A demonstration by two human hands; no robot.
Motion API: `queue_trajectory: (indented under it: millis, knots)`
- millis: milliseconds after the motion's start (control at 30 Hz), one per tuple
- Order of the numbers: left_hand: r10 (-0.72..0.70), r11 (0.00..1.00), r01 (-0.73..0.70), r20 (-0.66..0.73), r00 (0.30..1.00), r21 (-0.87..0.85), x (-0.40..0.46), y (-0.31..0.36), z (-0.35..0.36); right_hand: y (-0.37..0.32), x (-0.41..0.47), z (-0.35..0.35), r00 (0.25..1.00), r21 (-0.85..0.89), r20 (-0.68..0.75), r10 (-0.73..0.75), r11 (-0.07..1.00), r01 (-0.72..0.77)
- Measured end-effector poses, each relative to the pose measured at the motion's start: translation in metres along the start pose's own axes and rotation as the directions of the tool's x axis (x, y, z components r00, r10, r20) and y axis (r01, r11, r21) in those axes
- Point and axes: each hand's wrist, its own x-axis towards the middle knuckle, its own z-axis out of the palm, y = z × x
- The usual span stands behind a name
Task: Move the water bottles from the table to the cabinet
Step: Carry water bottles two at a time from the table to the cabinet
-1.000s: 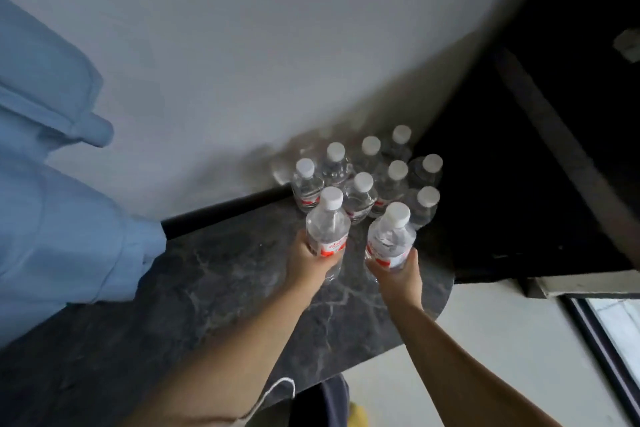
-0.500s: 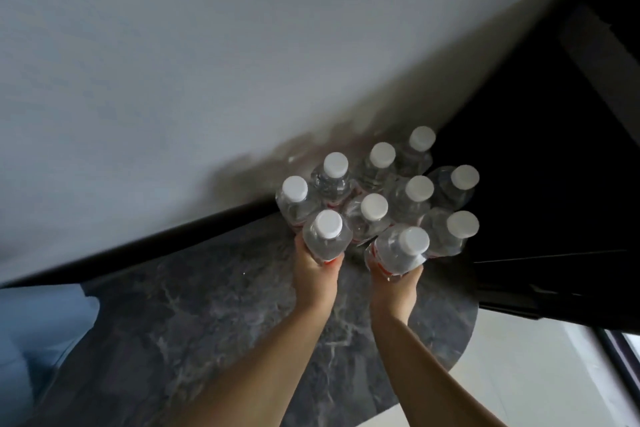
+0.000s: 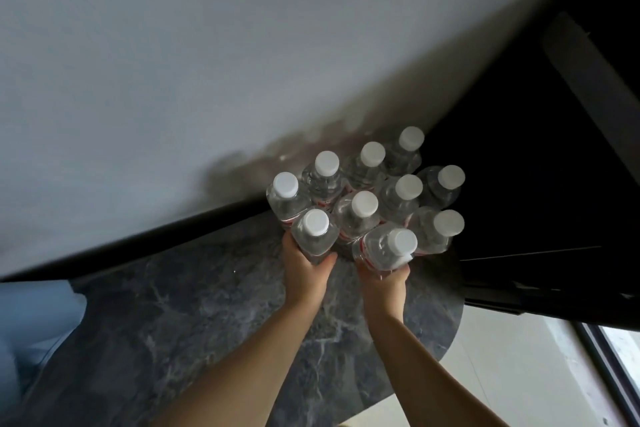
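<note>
Several clear water bottles with white caps [image 3: 363, 204] stand packed together at the far end of a dark marbled table [image 3: 194, 315], against a grey wall. My left hand [image 3: 303, 270] grips the nearest bottle on the left [image 3: 314, 234]. My right hand [image 3: 382, 282] grips the tilted bottle beside it [image 3: 386, 250], which shows a red label. Both held bottles are at the front of the group; I cannot tell whether they touch the table.
A black cabinet or dark opening [image 3: 540, 184] lies right of the bottles. The table's rounded edge [image 3: 450, 333] ends at a pale floor [image 3: 512, 367]. A light blue sleeve [image 3: 31, 329] shows at the lower left.
The view has tipped down and closer over the bottles. The light blue sleeve slid from the left side to the lower left corner. Both hands keep their grip on the same two bottles.
</note>
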Motion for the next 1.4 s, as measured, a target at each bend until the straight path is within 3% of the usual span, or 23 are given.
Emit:
queue_trajectory:
  millis: [133, 267, 533, 700, 833, 1000, 1267, 1400]
  knots:
    - [-0.146, 0.988, 0.144, 0.033, 0.989, 0.05, -0.02, 0.004, -0.013, -0.006, -0.021, -0.015, 0.994, -0.013, 0.11, -0.014, 1.0, 0.016]
    - [-0.179, 0.972, 0.167, 0.06, 0.982, 0.163, -0.037, 0.011, -0.032, -0.01, -0.048, -0.036, 0.99, -0.049, 0.141, 0.009, 0.999, -0.003]
    - [-0.06, 0.978, 0.049, 0.05, 0.997, 0.204, -0.076, 0.076, -0.075, -0.052, -0.089, -0.096, 0.984, -0.11, 0.137, -0.115, 0.985, 0.131]
    - [0.109, 0.954, -0.122, 0.061, 0.992, 0.273, -0.116, 0.139, -0.099, -0.106, -0.126, -0.136, 0.934, -0.206, 0.192, -0.3, 0.919, 0.338]
    - [0.276, 0.88, -0.286, 0.082, 0.958, 0.379, -0.148, 0.183, -0.12, -0.14, -0.157, -0.168, 0.861, -0.446, 0.349, -0.37, 0.742, 0.5]
    - [0.336, 0.815, -0.345, 0.105, 0.936, 0.465, -0.174, 0.215, -0.148, -0.165, -0.196, -0.187, 0.779, -0.621, 0.499, -0.38, 0.47, 0.627]
    - [0.435, 0.679, -0.436, 0.156, 0.887, 0.59, -0.187, 0.244, -0.211, -0.211, -0.26, -0.146, 0.584, -0.62, 0.739, -0.336, 0.0, 0.785]
    - [0.458, 0.66, -0.452, 0.155, 0.875, 0.601, -0.185, 0.245, -0.257, -0.224, -0.288, -0.099, 0.509, -0.548, 0.812, -0.286, -0.075, 0.833]
